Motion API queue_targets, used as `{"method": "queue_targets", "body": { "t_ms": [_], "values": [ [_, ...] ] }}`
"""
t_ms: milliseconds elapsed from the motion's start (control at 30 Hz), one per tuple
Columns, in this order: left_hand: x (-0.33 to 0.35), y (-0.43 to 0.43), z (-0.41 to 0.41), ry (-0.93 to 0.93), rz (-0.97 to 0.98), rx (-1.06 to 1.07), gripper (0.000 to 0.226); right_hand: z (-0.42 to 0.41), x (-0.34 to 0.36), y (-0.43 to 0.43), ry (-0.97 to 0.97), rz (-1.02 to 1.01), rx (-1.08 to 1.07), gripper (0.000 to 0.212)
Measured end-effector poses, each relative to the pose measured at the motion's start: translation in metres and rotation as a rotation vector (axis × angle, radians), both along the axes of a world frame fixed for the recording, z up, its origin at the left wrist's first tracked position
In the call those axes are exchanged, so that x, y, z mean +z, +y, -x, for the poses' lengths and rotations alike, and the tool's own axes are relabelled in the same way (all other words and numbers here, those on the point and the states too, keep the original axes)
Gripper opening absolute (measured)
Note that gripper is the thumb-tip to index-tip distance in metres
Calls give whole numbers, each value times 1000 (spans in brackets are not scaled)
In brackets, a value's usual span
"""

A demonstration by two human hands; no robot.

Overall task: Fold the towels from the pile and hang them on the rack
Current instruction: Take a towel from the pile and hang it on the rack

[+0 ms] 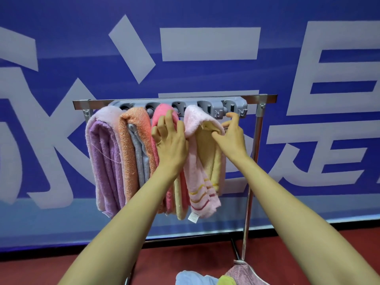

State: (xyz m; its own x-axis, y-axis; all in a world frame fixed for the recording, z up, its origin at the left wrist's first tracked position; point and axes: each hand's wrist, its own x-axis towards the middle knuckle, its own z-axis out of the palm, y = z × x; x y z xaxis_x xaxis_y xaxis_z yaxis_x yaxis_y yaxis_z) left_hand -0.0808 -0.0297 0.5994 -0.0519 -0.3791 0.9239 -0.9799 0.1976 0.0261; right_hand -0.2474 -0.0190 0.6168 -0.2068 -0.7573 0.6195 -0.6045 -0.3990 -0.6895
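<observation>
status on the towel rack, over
Left grip flat on the coral towel. Right grip pinches the pale pink towel at its fold on the rack. Pile below, not yet hung. Nothing in the way.

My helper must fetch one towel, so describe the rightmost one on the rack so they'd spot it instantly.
In front of the blue banner stands a metal rack with a row of towels. At its right end hangs the pale pink towel, folded over yellow, the only one with a striped hem.
</observation>
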Motion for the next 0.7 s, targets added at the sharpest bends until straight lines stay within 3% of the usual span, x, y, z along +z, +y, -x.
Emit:
{"method": "queue_targets", "body": {
  "t_ms": [267, 433, 567, 700],
  "values": [
    [-8, -4, 2, 20, -2, -88, 23, -17, -12, 8, 49, -14, 170, 65],
    [-43, 11, -6, 11, 74, -211, 50, -18, -33, 7, -87, -54, 261, 74],
    [-92, 26, -13, -163, 85, -232, 59, -13, -70, 9, -109, -167, 290, 87],
    [-127, 27, -18, -383, 80, -285, 34, -11, -101, 8, -110, -264, 282, 92]
  ]
}}
